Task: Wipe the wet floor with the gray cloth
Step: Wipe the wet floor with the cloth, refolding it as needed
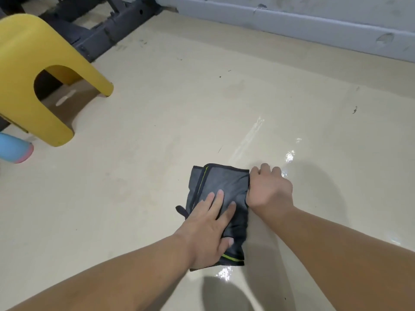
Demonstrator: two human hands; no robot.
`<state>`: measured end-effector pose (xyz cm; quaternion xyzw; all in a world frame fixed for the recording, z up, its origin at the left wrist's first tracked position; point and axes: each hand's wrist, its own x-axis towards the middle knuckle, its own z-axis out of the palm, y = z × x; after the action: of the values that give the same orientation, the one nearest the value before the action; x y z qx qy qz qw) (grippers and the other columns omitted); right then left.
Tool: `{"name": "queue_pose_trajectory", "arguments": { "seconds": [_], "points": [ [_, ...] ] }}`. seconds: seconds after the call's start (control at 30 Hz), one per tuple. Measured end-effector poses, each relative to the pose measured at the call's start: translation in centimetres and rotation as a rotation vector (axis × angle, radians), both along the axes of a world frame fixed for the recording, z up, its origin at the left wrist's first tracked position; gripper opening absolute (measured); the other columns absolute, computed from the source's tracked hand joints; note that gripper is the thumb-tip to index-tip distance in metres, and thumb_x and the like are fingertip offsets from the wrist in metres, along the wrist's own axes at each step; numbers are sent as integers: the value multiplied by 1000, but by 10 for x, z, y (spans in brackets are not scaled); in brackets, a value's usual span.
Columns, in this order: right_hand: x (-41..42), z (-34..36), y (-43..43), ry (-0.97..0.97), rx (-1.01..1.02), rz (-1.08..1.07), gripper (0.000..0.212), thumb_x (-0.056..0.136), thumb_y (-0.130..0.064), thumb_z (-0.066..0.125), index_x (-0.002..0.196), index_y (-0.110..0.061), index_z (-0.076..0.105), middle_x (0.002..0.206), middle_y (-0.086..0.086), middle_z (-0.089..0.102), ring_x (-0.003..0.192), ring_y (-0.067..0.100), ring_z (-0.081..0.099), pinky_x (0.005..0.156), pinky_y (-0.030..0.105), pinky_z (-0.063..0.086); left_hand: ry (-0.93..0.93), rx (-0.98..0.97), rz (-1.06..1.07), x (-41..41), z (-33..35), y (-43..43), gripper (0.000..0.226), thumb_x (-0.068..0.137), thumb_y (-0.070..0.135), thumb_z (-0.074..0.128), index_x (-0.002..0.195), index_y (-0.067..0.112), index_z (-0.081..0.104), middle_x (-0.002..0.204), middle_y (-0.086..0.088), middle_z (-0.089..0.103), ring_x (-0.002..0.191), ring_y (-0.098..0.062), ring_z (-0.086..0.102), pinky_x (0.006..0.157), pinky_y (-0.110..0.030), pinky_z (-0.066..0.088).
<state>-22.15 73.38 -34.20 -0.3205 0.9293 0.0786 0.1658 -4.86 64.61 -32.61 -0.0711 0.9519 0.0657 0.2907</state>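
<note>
A folded gray cloth (pixel 224 187) with black edging and a green stripe lies flat on the beige floor (pixel 157 153). My left hand (pixel 208 230) presses on its near half with straight, spread fingers. My right hand (pixel 269 189) sits at the cloth's right edge, fingers curled, pinching that edge. Shiny wet patches (pixel 289 156) glisten on the floor to the right of the cloth, and another wet patch (pixel 224 272) lies just in front of it.
A yellow plastic stool (pixel 45 86) stands at the left, with a blue and pink cylinder (pixel 15 151) beside it. A dark metal frame (pixel 107 28) lies at the back left. A grey wall base (pixel 314 25) runs along the back right.
</note>
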Motion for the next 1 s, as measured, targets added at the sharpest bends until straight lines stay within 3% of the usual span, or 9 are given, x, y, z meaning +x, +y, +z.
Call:
{"name": "queue_pose_trajectory", "arguments": {
  "seconds": [0.13, 0.27, 0.37, 0.47, 0.57, 0.67, 0.87, 1.0],
  "points": [
    [-2, 4, 2, -77, -102, -35, 36, 90, -29, 53, 123, -20, 47, 126, 1, 46, 115, 25, 44, 65, 31, 35, -94, 58, 33, -17, -15, -1, 87, 102, 62, 31, 158, 28, -26, 155, -15, -49, 140, -36, -49, 122, -53, -19],
    [-5, 10, 4, -88, -171, -105, 22, 88, -30, 53, 110, -25, 52, 116, -6, 47, 107, 20, 42, 64, 30, 36, -50, 76, -57, -19, -31, -23, 94, 94, 75, 27, 154, 35, -32, 152, -11, -53, 136, -31, -55, 120, -55, -23],
    [-3, 11, -4, -133, -153, -186, 23, 85, -32, 50, 107, -29, 52, 113, -9, 47, 106, 19, 43, 69, 32, 45, 84, 29, -166, -35, -40, -55, 94, 89, 76, 25, 157, 35, -26, 160, -11, -44, 143, -29, -47, 121, -55, -20],
    [14, 21, -13, -180, -239, -353, 29, 78, -34, 40, 102, -28, 56, 108, -11, 51, 109, 19, 50, 68, 33, 44, 168, 79, -259, -65, -43, -95, 91, 89, 72, 31, 159, 41, -18, 163, -6, -38, 148, -24, -40, 123, -49, -18],
    [49, 31, -35, -46, -261, -394, 24, 92, -31, 45, 108, -27, 63, 115, -8, 55, 111, 20, 54, 71, 32, 47, 253, 81, -271, -90, -47, -143, 88, 90, 72, 31, 160, 42, -13, 167, -3, -31, 152, -20, -34, 125, -47, -15],
    [81, 34, -63, -98, -306, -369, 26, 99, -35, 43, 113, -32, 64, 111, -10, 55, 109, 15, 56, 74, 30, 47, 311, 39, -162, -94, -53, -183, 85, 91, 72, 24, 160, 41, -13, 168, -5, -27, 154, -22, -29, 126, -47, -12],
    [72, 32, -83, -74, -315, -533, 29, 103, -39, 41, 121, -30, 62, 115, -7, 53, 114, 17, 54, 75, 32, 45, 409, -121, 5, -69, -67, -192, 84, 88, 64, -1, 164, 27, -4, 170, -19, -11, 157, -37, -11, 126, -55, -4],
    [64, 34, -72, -122, -365, -748, 33, 100, -37, 44, 125, -28, 64, 113, -4, 64, 103, 20, 61, 81, 35, 52, 450, -71, -15, -73, -67, -161, 81, 93, 56, 7, 165, 17, 5, 168, -29, -3, 155, -49, -5, 123, -62, -2]
  ]
}}
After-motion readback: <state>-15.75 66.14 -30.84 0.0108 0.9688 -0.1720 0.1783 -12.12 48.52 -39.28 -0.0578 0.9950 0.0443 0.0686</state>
